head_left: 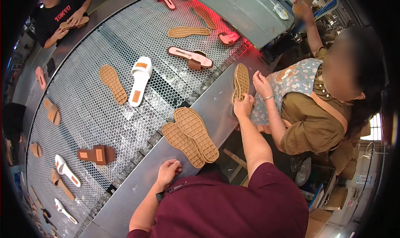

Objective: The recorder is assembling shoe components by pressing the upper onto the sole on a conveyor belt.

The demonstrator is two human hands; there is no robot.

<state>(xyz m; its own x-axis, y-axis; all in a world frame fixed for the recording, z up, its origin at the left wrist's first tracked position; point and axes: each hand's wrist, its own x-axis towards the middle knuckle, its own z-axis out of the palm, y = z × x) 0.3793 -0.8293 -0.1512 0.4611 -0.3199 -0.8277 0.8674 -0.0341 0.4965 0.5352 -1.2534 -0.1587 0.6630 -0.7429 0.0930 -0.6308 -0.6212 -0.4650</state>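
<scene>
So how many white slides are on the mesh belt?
3: one white slide centrally, right of a tan sole; a second lower left; a third below that. The dark rim may hide more.

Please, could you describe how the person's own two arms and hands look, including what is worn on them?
Both the left hand and the right hand are without gloves. The forearms are uncovered, below the short sleeves of a plain dark maroon top. A dark band circles the left wrist; no band shows on the right.
</scene>
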